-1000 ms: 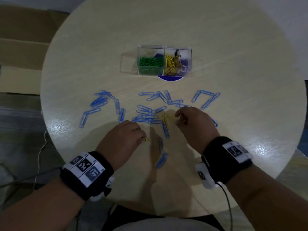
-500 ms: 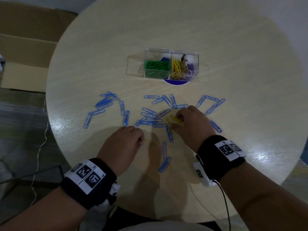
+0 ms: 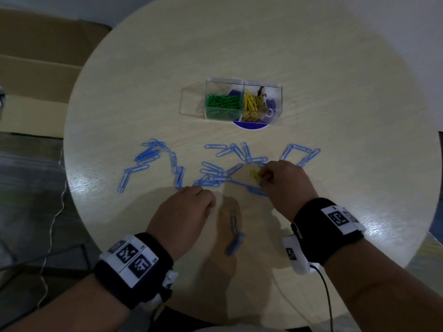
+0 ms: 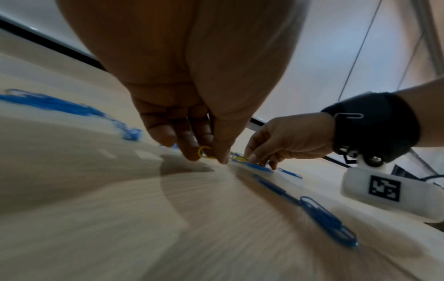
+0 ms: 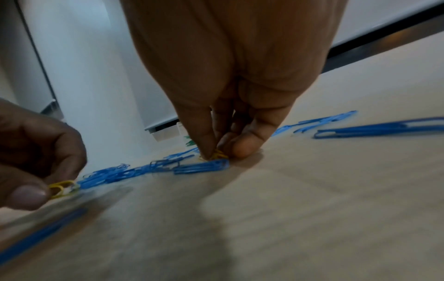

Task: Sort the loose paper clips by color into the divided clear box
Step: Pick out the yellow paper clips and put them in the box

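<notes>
Yellow paper clips (image 3: 255, 174) — pinched in both hands, blue clips (image 3: 211, 174) between

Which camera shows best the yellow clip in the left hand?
The left wrist view: the yellow clip sits pinched in the left hand. The right wrist view shows it blurred at the edge; in the head view the hand hides it.

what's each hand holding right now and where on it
Left hand pinches a yellow clip near one looped end. Right hand pinches yellow clips at one end.
</notes>
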The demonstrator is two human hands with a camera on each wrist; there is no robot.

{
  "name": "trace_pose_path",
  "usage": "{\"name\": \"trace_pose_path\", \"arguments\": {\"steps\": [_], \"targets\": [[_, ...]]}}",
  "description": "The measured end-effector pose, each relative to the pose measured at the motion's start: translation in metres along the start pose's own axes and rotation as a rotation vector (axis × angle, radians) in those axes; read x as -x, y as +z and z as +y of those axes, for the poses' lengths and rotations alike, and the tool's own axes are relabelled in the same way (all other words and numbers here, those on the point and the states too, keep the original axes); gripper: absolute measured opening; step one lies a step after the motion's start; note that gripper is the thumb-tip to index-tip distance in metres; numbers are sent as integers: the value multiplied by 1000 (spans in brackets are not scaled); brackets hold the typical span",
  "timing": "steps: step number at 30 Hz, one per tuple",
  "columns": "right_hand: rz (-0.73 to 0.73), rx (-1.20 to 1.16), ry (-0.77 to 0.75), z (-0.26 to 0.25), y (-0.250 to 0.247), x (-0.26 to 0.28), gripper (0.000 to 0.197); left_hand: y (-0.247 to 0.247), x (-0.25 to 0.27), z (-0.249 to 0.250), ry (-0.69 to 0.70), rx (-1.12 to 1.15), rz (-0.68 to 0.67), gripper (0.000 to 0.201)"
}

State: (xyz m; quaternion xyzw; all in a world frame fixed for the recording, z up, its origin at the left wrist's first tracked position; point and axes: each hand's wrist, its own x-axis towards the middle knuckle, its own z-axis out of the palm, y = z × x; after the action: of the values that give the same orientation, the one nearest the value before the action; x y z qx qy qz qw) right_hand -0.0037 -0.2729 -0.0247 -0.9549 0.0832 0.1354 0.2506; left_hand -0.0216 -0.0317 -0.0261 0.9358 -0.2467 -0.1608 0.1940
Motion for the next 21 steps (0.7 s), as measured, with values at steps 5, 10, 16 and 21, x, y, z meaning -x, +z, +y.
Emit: {"name": "trace_pose_path", "arguments": {"steps": [5,10,16,21], "targets": [[-39,90,-34,-2,-3,-6,14,11,-30,39,243,-107,-73,40],[-21,6,13,6,-7,-7,11,9,-34,32,144,-165,-106,43],[46,-27,-21,14,-13,-5,14,-4,-31,5,103,-102,2,40],[-90,114,-255,5,-8,-3,17,-13,-35,6,87,12,78,32]]}}
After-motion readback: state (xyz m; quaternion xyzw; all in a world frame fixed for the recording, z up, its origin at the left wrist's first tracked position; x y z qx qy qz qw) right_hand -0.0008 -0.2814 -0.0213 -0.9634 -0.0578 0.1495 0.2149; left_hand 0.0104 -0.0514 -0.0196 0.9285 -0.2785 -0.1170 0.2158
